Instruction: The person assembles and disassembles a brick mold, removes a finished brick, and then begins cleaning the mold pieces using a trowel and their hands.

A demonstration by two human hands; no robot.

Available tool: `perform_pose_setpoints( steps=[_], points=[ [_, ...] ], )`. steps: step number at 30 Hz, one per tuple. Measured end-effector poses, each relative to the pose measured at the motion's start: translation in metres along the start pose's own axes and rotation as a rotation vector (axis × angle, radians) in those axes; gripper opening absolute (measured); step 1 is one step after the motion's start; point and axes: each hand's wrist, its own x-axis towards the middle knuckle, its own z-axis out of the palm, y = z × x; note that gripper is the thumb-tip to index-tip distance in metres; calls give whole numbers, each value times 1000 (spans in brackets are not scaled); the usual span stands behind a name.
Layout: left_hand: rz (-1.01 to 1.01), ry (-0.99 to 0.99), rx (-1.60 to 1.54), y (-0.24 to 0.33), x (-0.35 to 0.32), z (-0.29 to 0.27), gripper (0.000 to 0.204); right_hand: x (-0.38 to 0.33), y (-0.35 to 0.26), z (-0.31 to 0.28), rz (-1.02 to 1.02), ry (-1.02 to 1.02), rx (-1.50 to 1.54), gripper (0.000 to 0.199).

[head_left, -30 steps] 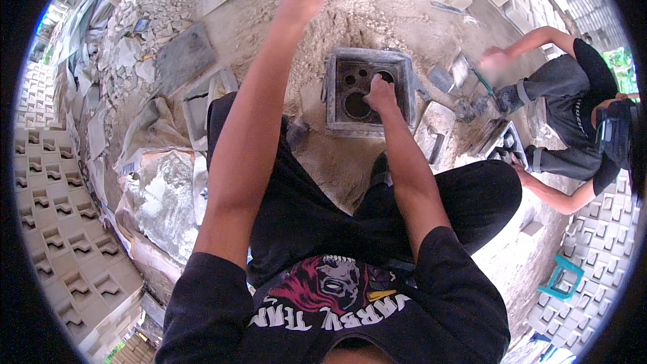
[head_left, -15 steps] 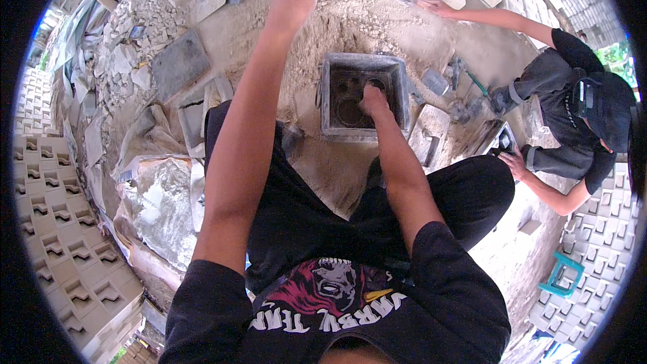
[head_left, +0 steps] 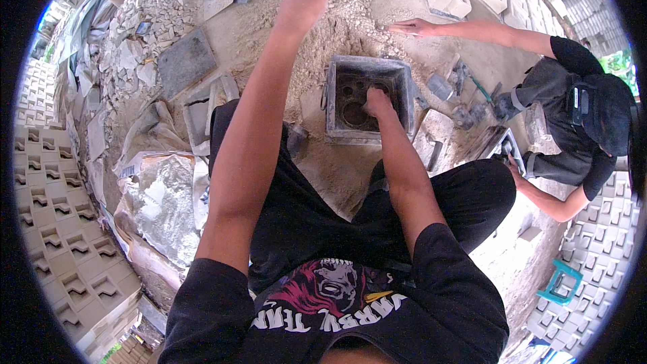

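Observation:
My left hand reaches far forward over the pale crumbly ground beyond a grey box-shaped mould. One finger points outward and nothing shows in this hand; its other fingers are mostly hidden. My right hand is down inside the mould, near its right side, with the fingers curled together. What they grip, if anything, is hidden beneath the hand. Round dark shapes show on the mould's floor beside it. The mould sits on the ground in front of my bent legs.
At right a co-worker crouches, one arm stretched toward the ground near my mould, the other hand at a second mould. A torn sack of white powder lies left. Rubble, a dark slab and stacked pale blocks surround me.
My left hand has shifted slightly right and nearer. My right hand stays inside the mould, a little lower in the picture. The co-worker's stretched arm has moved nearer to me.

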Motion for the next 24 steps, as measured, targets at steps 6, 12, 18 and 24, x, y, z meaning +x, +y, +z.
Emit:
perform_pose_setpoints(
  steps=[6,12,18,24],
  points=[
    [-28,16,32,12,-10,-2,70,-5,-3,-9,12,-22,32,30],
    [-19,-5,20,10,-11,-4,68,-6,-10,-26,15,-166,73,31],
    [20,23,14,10,-9,-2,66,-6,-12,-24,20,-132,34,32],
    [8,28,3,18,-19,0,62,-9,-18,-29,19,15,-27,24]
  ],
)
